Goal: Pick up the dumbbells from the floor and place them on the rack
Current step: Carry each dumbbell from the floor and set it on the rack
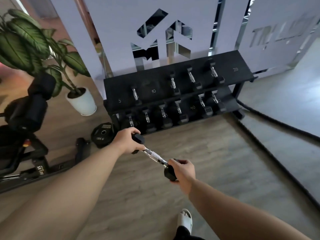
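Note:
A small black hex dumbbell (155, 156) with a chrome handle hangs above the wooden floor, held between both hands. My left hand (125, 142) grips its far head and my right hand (183, 172) grips its near head. The handle between them is bare. Ahead stands the black two-tier rack (155, 84), with white weight numbers on its shelves. Several dumbbells rest on both tiers. The slots marked 5, 10 and 20 on the top tier show no dumbbell.
A potted plant in a white pot (81, 101) stands left of the rack. A 10 kg weight plate (102, 135) leans by the rack's left leg. A black exercise machine (26, 122) fills the left side. A thick black rope (270, 153) runs along the floor at right. My sandalled foot (186, 219) is below.

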`<act>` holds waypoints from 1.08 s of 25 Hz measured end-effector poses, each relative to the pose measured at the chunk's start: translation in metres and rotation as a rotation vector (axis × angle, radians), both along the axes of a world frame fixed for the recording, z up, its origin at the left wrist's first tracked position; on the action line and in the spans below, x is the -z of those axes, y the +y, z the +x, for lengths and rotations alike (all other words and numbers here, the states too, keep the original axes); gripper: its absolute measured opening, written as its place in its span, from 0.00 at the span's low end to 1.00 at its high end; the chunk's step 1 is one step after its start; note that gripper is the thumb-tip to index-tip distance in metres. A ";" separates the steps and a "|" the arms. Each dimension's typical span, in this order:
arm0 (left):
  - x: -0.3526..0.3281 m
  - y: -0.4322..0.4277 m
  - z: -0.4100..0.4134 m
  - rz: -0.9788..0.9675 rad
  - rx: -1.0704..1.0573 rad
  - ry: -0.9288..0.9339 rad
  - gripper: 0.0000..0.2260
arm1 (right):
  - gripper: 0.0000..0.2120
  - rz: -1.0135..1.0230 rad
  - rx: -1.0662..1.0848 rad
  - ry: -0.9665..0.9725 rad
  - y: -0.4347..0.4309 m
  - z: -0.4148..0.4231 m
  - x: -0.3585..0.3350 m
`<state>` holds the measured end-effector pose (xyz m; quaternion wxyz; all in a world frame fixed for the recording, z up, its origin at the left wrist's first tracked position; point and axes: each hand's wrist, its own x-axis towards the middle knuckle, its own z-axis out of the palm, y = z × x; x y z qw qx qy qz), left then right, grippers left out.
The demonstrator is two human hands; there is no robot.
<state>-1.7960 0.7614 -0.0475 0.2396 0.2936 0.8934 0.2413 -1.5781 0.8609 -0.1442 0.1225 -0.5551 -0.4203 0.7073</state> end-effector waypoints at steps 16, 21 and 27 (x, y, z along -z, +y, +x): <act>0.023 0.083 -0.373 -0.098 -0.102 0.059 0.37 | 0.18 -0.027 -0.095 -0.034 0.096 -0.378 0.020; 0.027 0.107 -0.511 -0.135 0.008 0.018 0.28 | 0.21 -0.084 0.005 -0.075 0.095 -0.506 0.033; 0.045 0.154 -0.623 -0.206 0.155 0.054 0.29 | 0.21 -0.202 0.105 -0.070 0.104 -0.615 0.056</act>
